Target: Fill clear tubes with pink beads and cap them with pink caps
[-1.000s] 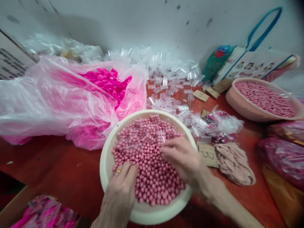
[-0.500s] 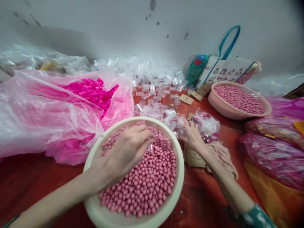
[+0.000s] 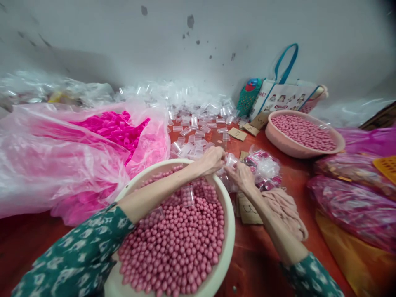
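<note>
Cream plastic forms the round basin before me, heaped with smooth, glossy pink beads, a clear boxy plastic sleeve lying on them. Just past its rim, my right hand grips a thin, shiny piece of clear plastic film. My left hand reaches across with fingers curled beside it; I cannot tell what they hold. Wrinkled pale-pink cloth lies on the red bench, near my right forearm.
</note>
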Tool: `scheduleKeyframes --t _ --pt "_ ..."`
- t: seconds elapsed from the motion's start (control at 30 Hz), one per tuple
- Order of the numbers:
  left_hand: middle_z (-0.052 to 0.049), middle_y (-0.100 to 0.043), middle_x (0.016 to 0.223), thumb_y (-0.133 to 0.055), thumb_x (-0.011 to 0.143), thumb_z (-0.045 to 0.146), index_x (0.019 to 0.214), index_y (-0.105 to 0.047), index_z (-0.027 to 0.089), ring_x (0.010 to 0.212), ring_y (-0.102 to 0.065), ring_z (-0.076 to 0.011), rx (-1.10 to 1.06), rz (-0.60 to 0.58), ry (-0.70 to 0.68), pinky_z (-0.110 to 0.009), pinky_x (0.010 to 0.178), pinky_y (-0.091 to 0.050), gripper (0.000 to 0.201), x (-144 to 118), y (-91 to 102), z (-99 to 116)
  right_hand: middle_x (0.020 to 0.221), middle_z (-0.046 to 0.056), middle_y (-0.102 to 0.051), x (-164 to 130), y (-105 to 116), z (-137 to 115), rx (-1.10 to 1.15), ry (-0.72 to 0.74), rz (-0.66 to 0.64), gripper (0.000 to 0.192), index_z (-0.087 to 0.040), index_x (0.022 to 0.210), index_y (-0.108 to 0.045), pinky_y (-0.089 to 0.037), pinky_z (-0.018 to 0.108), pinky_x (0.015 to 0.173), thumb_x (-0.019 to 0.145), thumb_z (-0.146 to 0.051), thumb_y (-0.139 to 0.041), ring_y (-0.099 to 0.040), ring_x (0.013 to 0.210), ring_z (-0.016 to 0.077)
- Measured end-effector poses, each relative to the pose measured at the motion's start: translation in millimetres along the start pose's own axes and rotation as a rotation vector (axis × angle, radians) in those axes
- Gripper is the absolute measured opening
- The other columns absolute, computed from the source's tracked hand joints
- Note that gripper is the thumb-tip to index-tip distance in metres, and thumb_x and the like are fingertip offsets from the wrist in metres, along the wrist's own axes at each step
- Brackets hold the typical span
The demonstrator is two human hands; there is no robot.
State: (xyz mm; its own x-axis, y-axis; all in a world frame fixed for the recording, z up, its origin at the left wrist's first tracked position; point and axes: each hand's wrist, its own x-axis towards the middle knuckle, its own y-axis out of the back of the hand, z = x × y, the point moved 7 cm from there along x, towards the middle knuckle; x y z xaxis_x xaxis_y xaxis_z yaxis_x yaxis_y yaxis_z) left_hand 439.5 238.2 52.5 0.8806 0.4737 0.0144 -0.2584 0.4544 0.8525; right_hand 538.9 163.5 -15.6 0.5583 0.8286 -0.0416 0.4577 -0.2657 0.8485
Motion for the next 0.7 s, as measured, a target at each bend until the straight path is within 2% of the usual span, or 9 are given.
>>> scheduleKeyframes --t 0.13,0.23,0.33,0.4,0.53,0.6,0.7 --pt "-0.002 -0.062 0.067 -0.056 0.081 0.021 0.072 -0.064 0.012 0.071 -0.059 -0.0158 -0.087 0.048 0.024 -0.030 0.070 -0.046 0.015 -15 20.2 -9 0.079 0.006 -0.066 -6 4 -5 0.107 0.033 0.019 0.026 -0.015 0.085 -0.062 -0.045 0.032 0.072 0.083 -0.039 -0.054 -0.061 0.077 0.0196" --pt "-0.002 -0.064 0.072 -0.054 0.080 0.026 0.080 -0.067 0.012 0.071 -0.060 -0.0154 -0.210 0.069 0.026 -0.026 0.066 -0.045 0.019 -30 32.6 -10 0.076 0.004 -0.066 -24 22 -22 0.226 0.148 0.009 0.032 -0.015 0.094 -0.063 -0.044 0.029 0.067 0.079 -0.042 -0.055 -0.060 0.072 0.0192" --pt "-0.003 -0.066 0.080 -0.052 0.082 0.034 0.092 -0.064 0.013 0.072 -0.061 -0.0144 -0.342 0.066 0.027 -0.024 0.063 -0.046 0.027 -47 35.7 -1 0.078 0.003 -0.065 -50 39 -46 0.313 0.266 -0.017 0.035 -0.016 0.097 -0.063 -0.044 0.027 0.065 0.077 -0.044 -0.059 -0.059 0.071 0.0176" --pt "-0.004 -0.065 0.080 -0.051 0.083 0.034 0.093 -0.062 0.012 0.071 -0.061 -0.0138 -0.428 0.069 0.039 -0.023 0.061 -0.047 0.027 -60 35.8 10 0.082 0.002 -0.065 -68 45 -62 0.351 0.336 -0.040 0.030 -0.017 0.097 -0.064 -0.043 0.026 0.066 0.077 -0.039 -0.061 -0.057 0.073 0.0161" --pt "-0.003 -0.064 0.077 -0.052 0.083 0.026 0.088 -0.060 0.010 0.065 -0.059 -0.0111 -0.643 0.061 0.103 -0.022 0.060 -0.048 0.018 -94 42.7 21 0.066 -0.002 -0.058 -95 44 -81 0.418 0.372 -0.155 0.019 -0.016 0.080 -0.065 -0.037 0.023 0.054 0.078 -0.035 -0.064 -0.049 0.061 0.0126" --pt "-0.003 -0.065 0.078 -0.053 0.084 0.024 0.087 -0.060 0.012 0.065 -0.059 -0.0103 -0.756 0.150 0.174 -0.022 0.061 -0.050 0.015 -118 59.2 12 0.059 -0.003 -0.054 -106 44 -80 0.430 0.320 -0.235 0.019 -0.016 0.072 -0.065 -0.034 0.023 0.050 0.077 -0.034 -0.066 -0.047 0.056 0.0117" --pt "-0.001 -0.066 0.078 -0.057 0.084 0.028 0.090 -0.060 0.015 0.068 -0.063 -0.0118 -0.817 0.426 0.246 -0.023 0.064 -0.053 0.015 -165 96.3 -13 0.059 -0.003 -0.057 -121 52 -76 0.410 0.290 -0.317 0.018 -0.017 0.071 -0.066 -0.036 0.023 0.050 0.077 -0.034 -0.066 -0.049 0.055 0.0121"
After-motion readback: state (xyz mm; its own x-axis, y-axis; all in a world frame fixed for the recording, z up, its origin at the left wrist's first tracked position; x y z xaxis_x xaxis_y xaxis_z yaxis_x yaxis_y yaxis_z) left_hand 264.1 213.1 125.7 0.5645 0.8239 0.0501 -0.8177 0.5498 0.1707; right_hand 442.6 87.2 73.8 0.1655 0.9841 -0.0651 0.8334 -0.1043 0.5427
